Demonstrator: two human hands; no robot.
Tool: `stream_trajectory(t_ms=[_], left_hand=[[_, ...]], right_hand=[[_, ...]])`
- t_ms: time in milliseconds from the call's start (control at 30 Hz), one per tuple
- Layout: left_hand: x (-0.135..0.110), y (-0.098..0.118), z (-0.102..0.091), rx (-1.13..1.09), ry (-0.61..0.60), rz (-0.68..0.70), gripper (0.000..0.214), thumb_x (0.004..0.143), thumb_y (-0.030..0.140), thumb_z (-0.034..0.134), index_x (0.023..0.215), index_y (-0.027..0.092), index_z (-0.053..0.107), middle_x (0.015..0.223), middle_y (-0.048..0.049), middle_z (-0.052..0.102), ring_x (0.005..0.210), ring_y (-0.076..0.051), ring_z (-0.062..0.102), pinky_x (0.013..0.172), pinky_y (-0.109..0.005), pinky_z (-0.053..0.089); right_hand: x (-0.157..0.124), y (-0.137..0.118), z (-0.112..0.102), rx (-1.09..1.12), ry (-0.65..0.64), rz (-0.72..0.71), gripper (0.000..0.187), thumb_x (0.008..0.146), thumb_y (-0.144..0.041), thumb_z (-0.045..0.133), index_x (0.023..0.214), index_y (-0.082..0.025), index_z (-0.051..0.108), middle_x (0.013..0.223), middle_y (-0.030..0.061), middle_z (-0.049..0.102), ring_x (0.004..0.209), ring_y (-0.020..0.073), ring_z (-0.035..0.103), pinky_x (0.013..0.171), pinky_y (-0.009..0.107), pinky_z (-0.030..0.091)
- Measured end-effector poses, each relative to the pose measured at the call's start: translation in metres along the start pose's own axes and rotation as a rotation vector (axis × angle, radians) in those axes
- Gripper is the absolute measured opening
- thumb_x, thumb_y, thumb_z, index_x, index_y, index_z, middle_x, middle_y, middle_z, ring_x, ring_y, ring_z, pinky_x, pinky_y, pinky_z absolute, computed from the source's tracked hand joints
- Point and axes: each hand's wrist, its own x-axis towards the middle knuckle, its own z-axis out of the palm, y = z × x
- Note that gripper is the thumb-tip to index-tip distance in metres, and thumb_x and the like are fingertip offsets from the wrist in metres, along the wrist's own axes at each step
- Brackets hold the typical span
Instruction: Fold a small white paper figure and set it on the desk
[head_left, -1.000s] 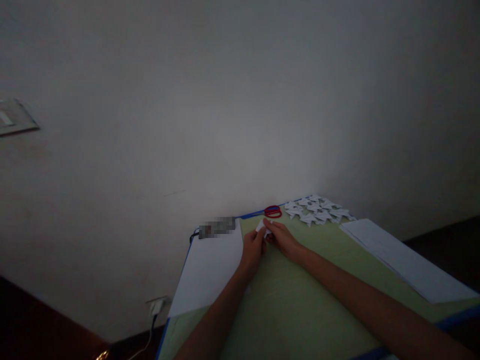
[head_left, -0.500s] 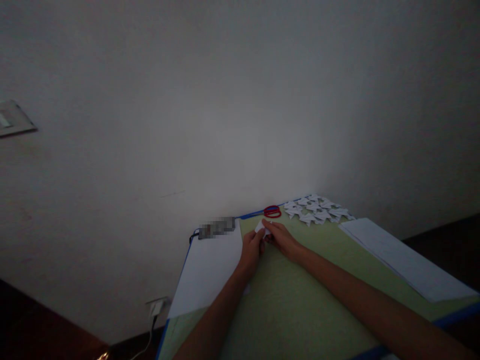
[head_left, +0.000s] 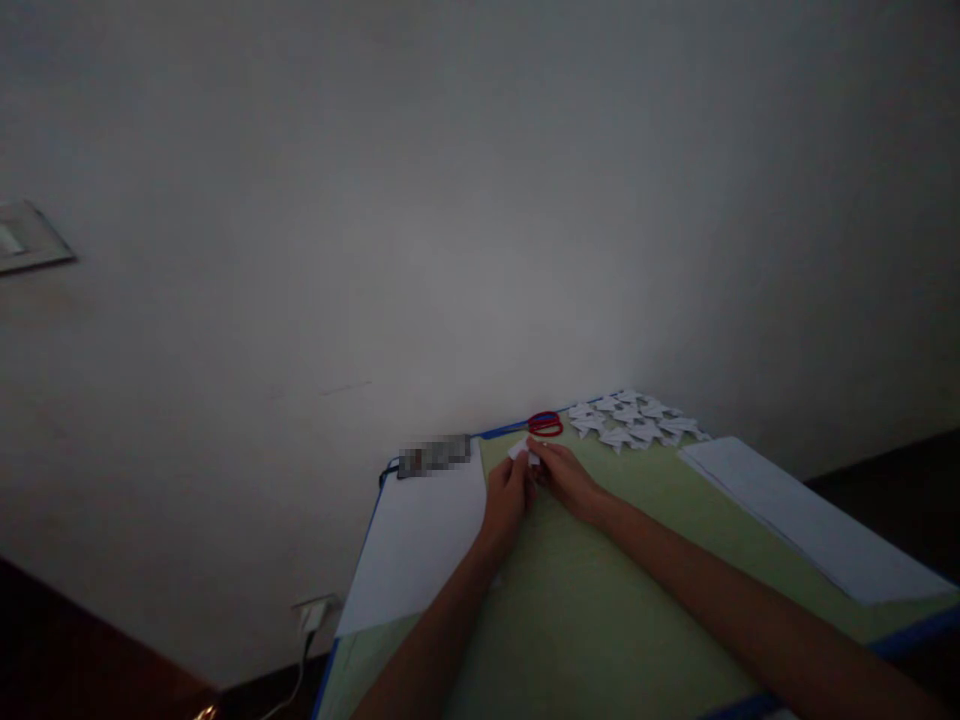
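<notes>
A small folded piece of white paper (head_left: 520, 449) is pinched between my two hands above the green tabletop (head_left: 592, 590). My left hand (head_left: 508, 492) grips it from the near left side, thumb on top. From the right, my right hand (head_left: 561, 470) closes its fingers on the same paper. Much of the piece is covered by the fingers, so its exact shape is hidden. Just beyond the hands lies a pair of scissors (head_left: 546, 424) with red handles. To their right several folded white paper shapes (head_left: 637, 420) with pointed ends lie in a cluster.
A large white sheet (head_left: 420, 545) covers the table's left part, with a blurred dark object (head_left: 435, 456) at its far edge. White paper sheets (head_left: 810, 515) lie along the right side. The wall (head_left: 480, 200) rises behind the table. A charger (head_left: 313, 612) sits in a wall socket.
My left hand has shifted slightly to the right, and the fingers of both hands have moved a little on the paper. The things on the table lie as before.
</notes>
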Motion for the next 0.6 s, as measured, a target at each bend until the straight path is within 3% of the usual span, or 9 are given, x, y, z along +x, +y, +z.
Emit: stream_trajectory(t_ms=[267, 600], left_hand=[[-0.0018, 0.0031, -0.0019, -0.048, 0.096, -0.004, 0.054, 0.081, 0.068, 0.054, 0.058, 0.020, 0.049, 0.045, 0.0038, 0.045, 0.040, -0.009, 0.039, 0.042, -0.023, 0.030], [0.0026, -0.0014, -0.0040, -0.088, 0.121, -0.035, 0.058, 0.081, 0.073, 0.050, 0.058, 0.019, 0.051, 0.045, 0.0030, 0.046, 0.039, -0.009, 0.040, 0.041, -0.023, 0.029]], right_hand=[[0.0017, 0.0017, -0.0012, -0.126, -0.038, -0.045, 0.039, 0.070, -0.054, 0.075, 0.065, -0.018, 0.059, 0.054, -0.0044, 0.052, 0.052, 0.0103, 0.045, 0.052, 0.026, 0.031], [0.0008, 0.0002, -0.0008, -0.150, -0.091, -0.046, 0.036, 0.071, -0.049, 0.074, 0.062, -0.018, 0.057, 0.053, -0.0051, 0.049, 0.051, 0.0102, 0.045, 0.051, 0.027, 0.030]])
